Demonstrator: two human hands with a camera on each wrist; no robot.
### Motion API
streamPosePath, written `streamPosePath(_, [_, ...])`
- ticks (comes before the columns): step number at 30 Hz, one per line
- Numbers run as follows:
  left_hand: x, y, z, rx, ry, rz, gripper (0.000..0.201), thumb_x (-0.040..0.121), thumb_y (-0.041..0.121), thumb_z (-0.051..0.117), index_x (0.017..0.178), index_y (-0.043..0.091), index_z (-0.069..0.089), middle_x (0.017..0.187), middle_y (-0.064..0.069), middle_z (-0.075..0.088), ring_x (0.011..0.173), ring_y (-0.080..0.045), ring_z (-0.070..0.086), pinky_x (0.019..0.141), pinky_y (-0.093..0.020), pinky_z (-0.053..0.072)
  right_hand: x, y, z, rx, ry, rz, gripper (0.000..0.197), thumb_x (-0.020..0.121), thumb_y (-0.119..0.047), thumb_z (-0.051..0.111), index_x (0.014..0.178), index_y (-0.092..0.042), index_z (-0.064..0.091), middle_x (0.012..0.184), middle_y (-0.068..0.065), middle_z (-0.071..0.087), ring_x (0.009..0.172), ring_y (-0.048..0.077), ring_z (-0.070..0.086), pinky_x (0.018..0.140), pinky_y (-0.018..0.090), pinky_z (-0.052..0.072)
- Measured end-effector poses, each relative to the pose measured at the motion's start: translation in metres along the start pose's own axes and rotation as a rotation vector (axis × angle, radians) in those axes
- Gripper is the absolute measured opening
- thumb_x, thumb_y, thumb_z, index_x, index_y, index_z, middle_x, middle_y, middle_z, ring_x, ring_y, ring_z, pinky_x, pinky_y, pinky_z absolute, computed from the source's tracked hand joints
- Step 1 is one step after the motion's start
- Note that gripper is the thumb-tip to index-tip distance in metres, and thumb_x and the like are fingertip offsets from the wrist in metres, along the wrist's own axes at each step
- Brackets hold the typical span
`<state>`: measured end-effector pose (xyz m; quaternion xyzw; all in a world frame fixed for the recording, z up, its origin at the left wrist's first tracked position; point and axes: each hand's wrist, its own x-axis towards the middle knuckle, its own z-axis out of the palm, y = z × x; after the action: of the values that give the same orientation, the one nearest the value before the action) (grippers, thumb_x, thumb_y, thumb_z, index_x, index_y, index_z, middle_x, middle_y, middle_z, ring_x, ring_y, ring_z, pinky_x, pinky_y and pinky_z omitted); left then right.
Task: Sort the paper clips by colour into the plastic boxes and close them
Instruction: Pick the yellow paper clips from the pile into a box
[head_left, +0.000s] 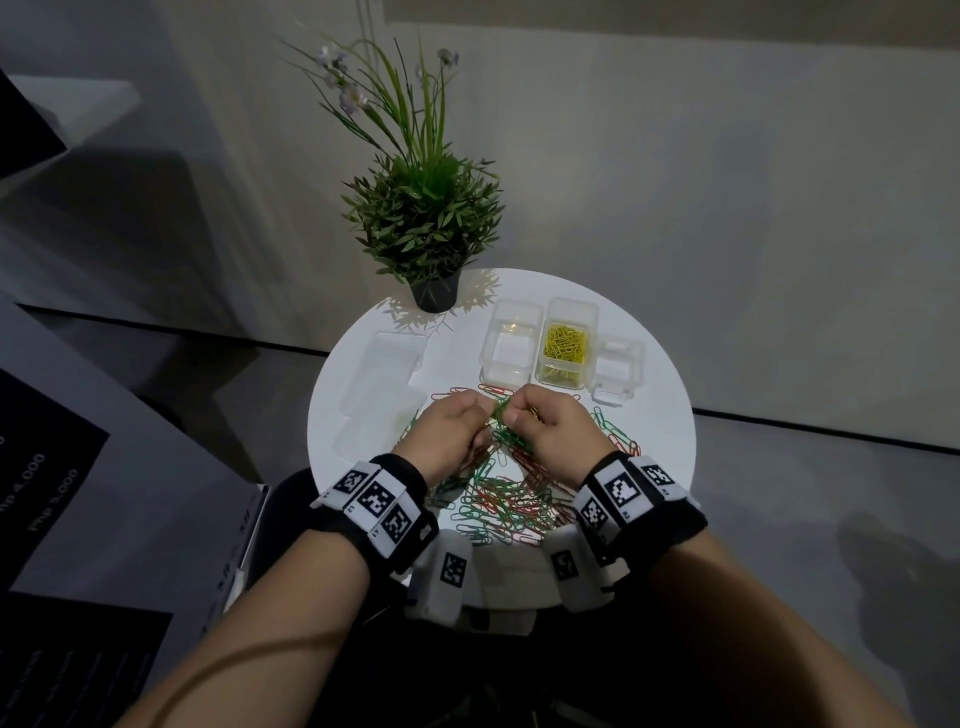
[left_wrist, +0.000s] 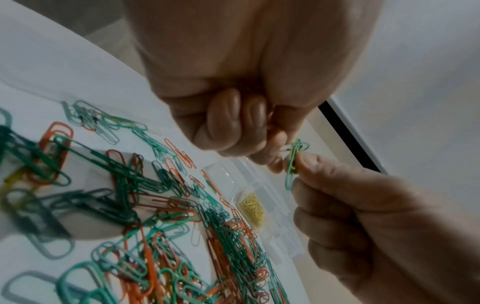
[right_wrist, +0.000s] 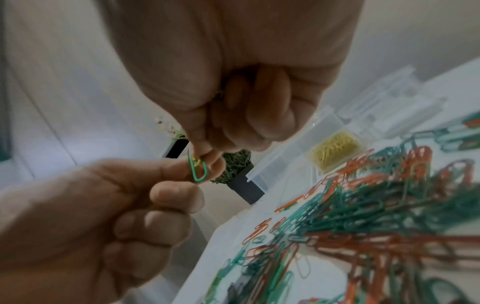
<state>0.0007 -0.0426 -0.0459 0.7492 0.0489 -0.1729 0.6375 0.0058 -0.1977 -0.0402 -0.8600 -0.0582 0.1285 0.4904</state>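
Note:
Both hands meet above a loose pile of green and orange paper clips (head_left: 506, 496) on the round white table (head_left: 660, 415). Between them they pinch one green paper clip (head_left: 500, 413) (left_wrist: 293, 164) (right_wrist: 198, 169) that has a small yellow clip hooked into it. My left hand (head_left: 480, 410) (left_wrist: 278, 164) (right_wrist: 182, 166) grips it from the left, fingers curled. From the right, my right hand (head_left: 514, 415) (left_wrist: 301, 165) (right_wrist: 209, 159) pinches the same clip. Behind the hands stand three open clear boxes: an empty box (head_left: 509, 343), a box of yellow clips (head_left: 566, 348) (left_wrist: 253, 209) (right_wrist: 335, 150), and a smaller empty box (head_left: 618, 366).
Clear lids (head_left: 387, 384) lie flat on the left half of the table. A potted plant (head_left: 431, 228) stands at the table's far edge. More clips (head_left: 615, 434) trail off to the right of my right hand. The table's rim runs close around everything.

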Motion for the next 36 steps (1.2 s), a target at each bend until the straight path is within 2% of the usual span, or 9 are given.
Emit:
streamPosePath(4, [-0.005,-0.005,-0.004,0.049,0.063,0.059,0.031,0.086,0.042,0.066,0.066,0.019,0.063,0.064,0.006,0.062,0.060,-0.008,0.056,0.065,-0.027,0.046,-0.001,0.000,0.003,0.188,0.002,0.081,0.019,0.095,-0.019,0.058,0.075,-0.020,0.057,0.068,0.006,0.055,0.064,0.018,0.047,0.066,0.031,0.039])
streamPosePath(6, [-0.007,-0.006,-0.005,0.088,0.058,0.110,0.017,0.083,0.028,0.073,0.071,0.018,0.068,0.076,0.002,0.068,0.074,-0.009,0.062,0.079,-0.029,0.049,0.000,0.001,0.003,0.247,0.035,0.094,0.022,0.094,-0.015,0.058,0.073,-0.021,0.057,0.065,0.000,0.055,0.064,0.017,0.047,0.068,0.029,0.039])
streamPosePath(11, [-0.008,-0.005,-0.002,0.193,0.085,0.139,0.017,0.084,0.013,0.068,0.070,0.022,0.068,0.074,0.009,0.067,0.077,-0.008,0.061,0.085,-0.028,0.047,0.001,0.002,0.005,0.368,0.089,0.132,0.027,0.092,-0.008,0.059,0.068,-0.021,0.062,0.058,-0.009,0.059,0.063,0.016,0.049,0.070,0.028,0.040])
streamPosePath(14, [-0.006,-0.005,-0.002,0.204,0.086,0.138,0.014,0.081,0.023,0.059,0.067,0.026,0.062,0.068,0.010,0.060,0.071,-0.010,0.054,0.078,-0.029,0.044,-0.001,0.000,0.002,0.296,0.103,0.117,0.012,0.093,-0.013,0.059,0.086,-0.021,0.065,0.085,-0.003,0.063,0.076,0.014,0.054,0.069,0.023,0.040])
streamPosePath(17, [-0.007,-0.001,-0.006,0.279,0.042,0.147,0.017,0.085,0.026,0.051,0.068,0.024,0.055,0.062,0.011,0.050,0.063,-0.011,0.045,0.068,-0.029,0.038,-0.003,0.001,-0.004,0.234,0.017,0.024,0.029,0.093,-0.013,0.059,0.111,-0.034,0.064,0.121,-0.007,0.061,0.107,0.007,0.055,0.084,0.014,0.038])
streamPosePath(20, [-0.008,0.003,-0.010,0.389,-0.015,0.169,0.030,0.098,0.019,0.048,0.067,0.021,0.045,0.062,0.009,0.041,0.061,-0.010,0.039,0.064,-0.029,0.032,-0.007,-0.002,-0.008,0.193,-0.075,-0.001,0.022,0.093,-0.011,0.060,0.106,-0.027,0.068,0.113,-0.004,0.066,0.094,0.020,0.062,0.074,0.013,0.045])
streamPosePath(29, [-0.012,0.004,-0.032,0.442,-0.069,0.096,0.031,0.101,0.023,0.044,0.071,0.017,0.046,0.066,0.007,0.044,0.062,-0.009,0.039,0.063,-0.025,0.034,0.001,0.024,-0.025,-0.092,0.081,0.058,0.010,0.091,-0.024,0.063,0.082,-0.027,0.061,0.088,0.000,0.067,0.079,0.026,0.061,0.073,0.034,0.050])
streamPosePath(33, [-0.011,0.000,-0.031,0.529,-0.019,0.118,0.023,0.099,0.019,0.048,0.076,0.020,0.051,0.066,0.009,0.048,0.062,-0.006,0.043,0.062,-0.023,0.036,0.003,0.027,-0.027,-0.152,-0.004,0.109,0.009,0.090,-0.025,0.064,0.094,-0.034,0.064,0.106,0.000,0.067,0.093,0.022,0.064,0.084,0.034,0.052])
streamPosePath(36, [-0.010,-0.002,-0.026,0.562,-0.009,0.133,0.019,0.097,0.020,0.050,0.079,0.022,0.053,0.069,0.005,0.054,0.066,-0.012,0.048,0.064,-0.026,0.040,0.006,0.025,-0.020,-0.187,-0.087,0.148,0.032,0.089,-0.027,0.066,0.119,-0.038,0.061,0.129,0.001,0.061,0.110,0.022,0.061,0.098,0.038,0.048])
